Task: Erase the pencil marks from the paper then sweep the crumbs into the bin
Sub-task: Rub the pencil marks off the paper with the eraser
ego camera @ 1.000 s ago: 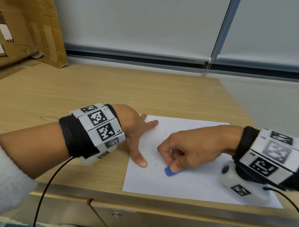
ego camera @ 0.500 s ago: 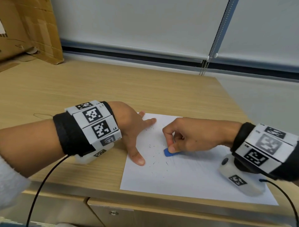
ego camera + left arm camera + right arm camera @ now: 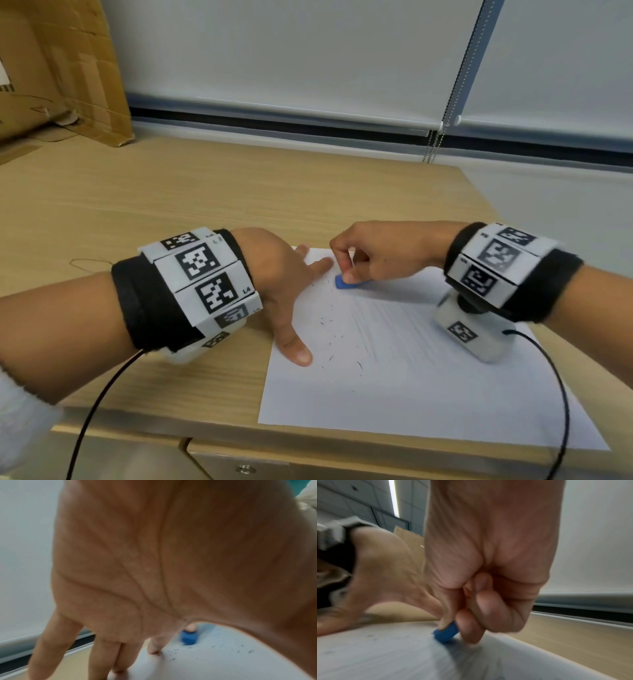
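A white sheet of paper (image 3: 411, 387) lies at the front right of the wooden desk (image 3: 205, 205), with faint pencil lines and dark eraser crumbs (image 3: 330, 337) scattered on its left part. My right hand (image 3: 373, 257) pinches a small blue eraser (image 3: 344, 282) against the paper near its far left corner; in the right wrist view the eraser (image 3: 447, 632) sits between thumb and fingertips. My left hand (image 3: 284, 291) lies flat with spread fingers on the paper's left edge, holding it down. The left wrist view shows the eraser (image 3: 188, 637) beyond my palm and crumbs (image 3: 173, 654) on the sheet.
A cardboard box (image 3: 58, 75) stands at the back left of the desk. A blind's bead chain (image 3: 433, 147) hangs at the back right. The desk's right edge runs just beyond the paper. Cables (image 3: 99, 404) trail from both wrist cameras over the front edge, above a drawer (image 3: 246, 467).
My right hand has slid the eraser across the paper from the near middle toward the far left corner, close to my left index finger. My left hand stays pressed on the sheet.
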A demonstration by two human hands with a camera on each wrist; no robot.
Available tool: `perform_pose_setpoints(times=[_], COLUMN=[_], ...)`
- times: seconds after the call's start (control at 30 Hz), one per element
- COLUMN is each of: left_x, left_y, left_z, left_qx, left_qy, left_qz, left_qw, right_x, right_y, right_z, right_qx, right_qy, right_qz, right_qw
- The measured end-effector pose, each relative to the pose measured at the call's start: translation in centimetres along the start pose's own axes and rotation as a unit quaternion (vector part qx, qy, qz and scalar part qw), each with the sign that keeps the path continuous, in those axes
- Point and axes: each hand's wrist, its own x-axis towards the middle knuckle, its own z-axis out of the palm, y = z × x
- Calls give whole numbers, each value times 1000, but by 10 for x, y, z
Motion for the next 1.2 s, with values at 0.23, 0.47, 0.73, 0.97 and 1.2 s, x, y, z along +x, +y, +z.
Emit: perform_pose_setpoints(times=[0.23, 0.47, 0.73, 0.97, 1.2], left_x=[2, 2, 2, 1, 1], left_y=[1, 4, 3, 4, 5], left_z=[0, -2, -1, -2, -3], left_qx=[8, 13, 12, 15, 10], left_qy=[3, -3, -8, -8, -10], left_qz=[0, -9, -11, -13, -14], left_qw=[1000, 1000, 1000, 1000, 1000], right_x=[-7, -24, -30, -30, -37], right_y=[-3, -7, -8, -11, -18], right_z=[2, 12, 10, 9, 16], right_qx=[-18, 8, -22, 17, 31], right_qy=[-31, -119, -58, -40, -121], right_qz=[-8, 1, -1, 16, 6], right_qw=[999, 993, 998, 999, 992])
